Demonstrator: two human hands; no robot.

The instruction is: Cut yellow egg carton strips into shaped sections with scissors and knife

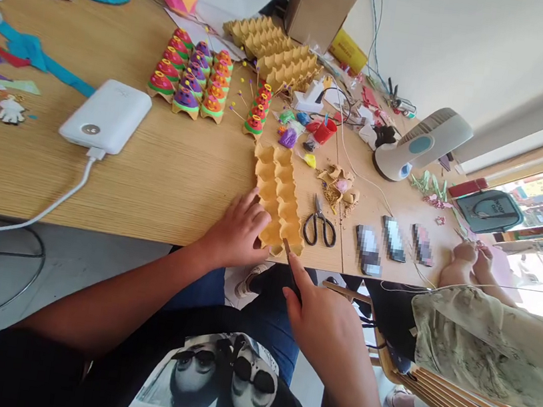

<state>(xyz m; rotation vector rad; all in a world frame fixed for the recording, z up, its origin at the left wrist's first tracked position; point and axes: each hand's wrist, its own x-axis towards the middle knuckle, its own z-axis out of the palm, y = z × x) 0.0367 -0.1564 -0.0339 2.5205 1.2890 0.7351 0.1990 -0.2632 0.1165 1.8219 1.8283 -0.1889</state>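
Observation:
A tan cardboard egg carton [277, 191], two cups wide, lies near the table's front edge. My left hand [240, 229] grips its left side close to the front end, thumb at the near edge and fingers over the cups. In my right hand [323, 318] is a knife with a dark handle [294, 279]. Its narrow blade tip [286, 245] touches or sits just over the carton's near right cup; I cannot tell how deep. Black-handled scissors [319, 224] lie just right of the carton. Torn carton scraps [339, 186] are behind the scissors.
Painted egg-cup strips [195, 78] stand behind, with pins [240, 95] near them and more carton [273, 49] farther back. A white power bank [106, 116] with a cable is at left. Several phones [369, 249] and a white fan [421, 144] are right, beside another person's hands [473, 255].

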